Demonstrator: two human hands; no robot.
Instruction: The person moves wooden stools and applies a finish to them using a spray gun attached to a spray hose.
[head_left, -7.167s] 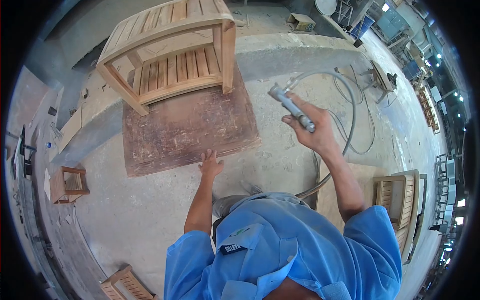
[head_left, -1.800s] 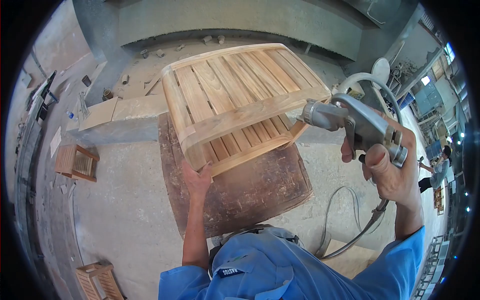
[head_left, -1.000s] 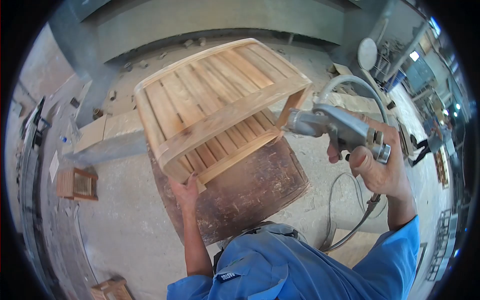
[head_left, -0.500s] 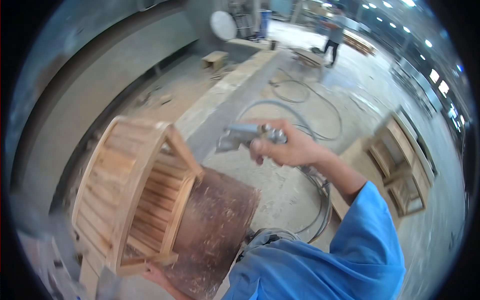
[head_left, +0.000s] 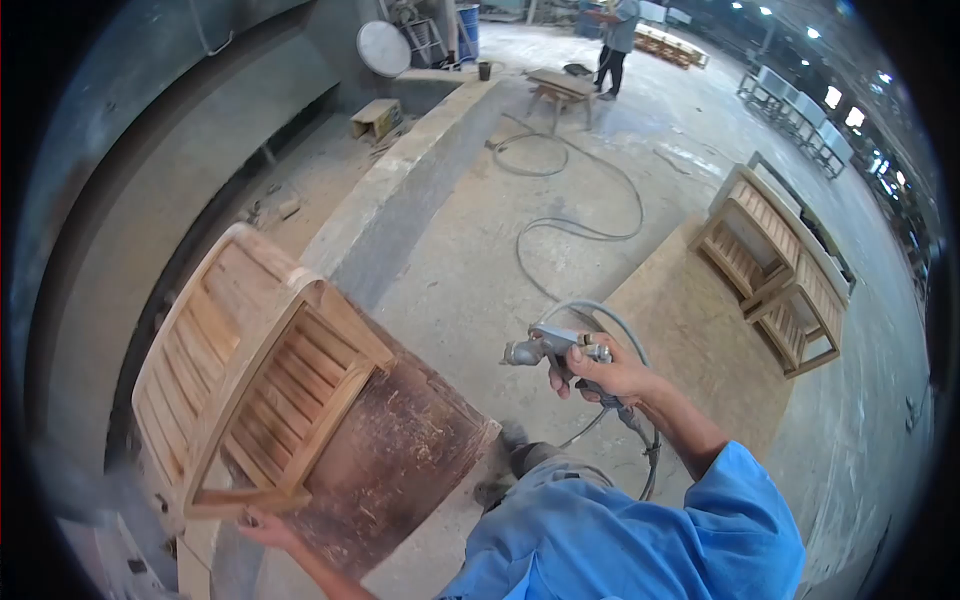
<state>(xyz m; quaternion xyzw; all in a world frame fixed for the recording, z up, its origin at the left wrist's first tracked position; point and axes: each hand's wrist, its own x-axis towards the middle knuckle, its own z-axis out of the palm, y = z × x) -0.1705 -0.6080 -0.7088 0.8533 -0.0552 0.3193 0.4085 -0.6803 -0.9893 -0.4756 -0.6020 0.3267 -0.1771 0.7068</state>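
A slatted wooden chair (head_left: 235,310) lies tilted on a brown, stained, drum-like stand (head_left: 400,470) at the left. My left hand (head_left: 268,530) is at the chair's lower corner, fingers curled against the bottom rail and partly hidden by it. In the middle, my right hand (head_left: 622,376) is wrapped round the handle of a metal spray gun (head_left: 545,345). The gun's nozzle points left towards the chair, well apart from it. A grey hose (head_left: 652,440) hangs from the gun's handle.
More slatted wooden furniture (head_left: 775,265) stands on a brown board (head_left: 680,330) at the right. A low concrete curb (head_left: 400,175) runs behind the stand. A long hose (head_left: 580,228) loops across the floor. Farther back, a person (head_left: 618,45) stands near a small table (head_left: 560,85).
My right hand has moved down and to the right with the spray gun, farther from the chair. My left hand keeps to the chair's lower corner. The camera view has shifted.
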